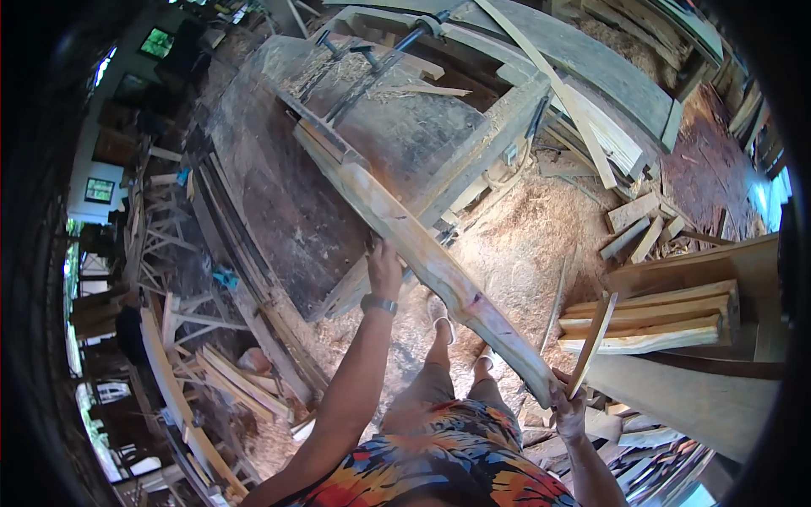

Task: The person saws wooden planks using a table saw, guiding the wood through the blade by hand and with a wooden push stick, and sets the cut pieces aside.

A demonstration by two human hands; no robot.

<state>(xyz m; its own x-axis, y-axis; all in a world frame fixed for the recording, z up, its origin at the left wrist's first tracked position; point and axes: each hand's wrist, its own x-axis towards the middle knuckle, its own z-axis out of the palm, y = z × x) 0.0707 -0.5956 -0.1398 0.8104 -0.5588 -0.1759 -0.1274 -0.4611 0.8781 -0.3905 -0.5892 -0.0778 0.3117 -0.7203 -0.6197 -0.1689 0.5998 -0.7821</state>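
A long, wavy-edged wooden plank (448, 279) runs diagonally from the dark work table (296, 211) down to the lower right. Its far end lies over the table beside a straight wooden strip. My left hand (385, 269), with a watch at the wrist, is at the plank's near edge; its fingers go partly under the wood. My right hand (568, 407) is closed round the plank's near end. A short thin stick (594, 342) rises beside that hand; whether the fingers also hold it cannot be made out.
Clamps (414, 38) and wood scraps lie at the table's back. Sawdust (515, 245) covers the floor. Stacked boards (650, 317) stand at the right, loose offcuts (638, 224) behind them. Long timbers (245, 253) and wooden frames line the left side.
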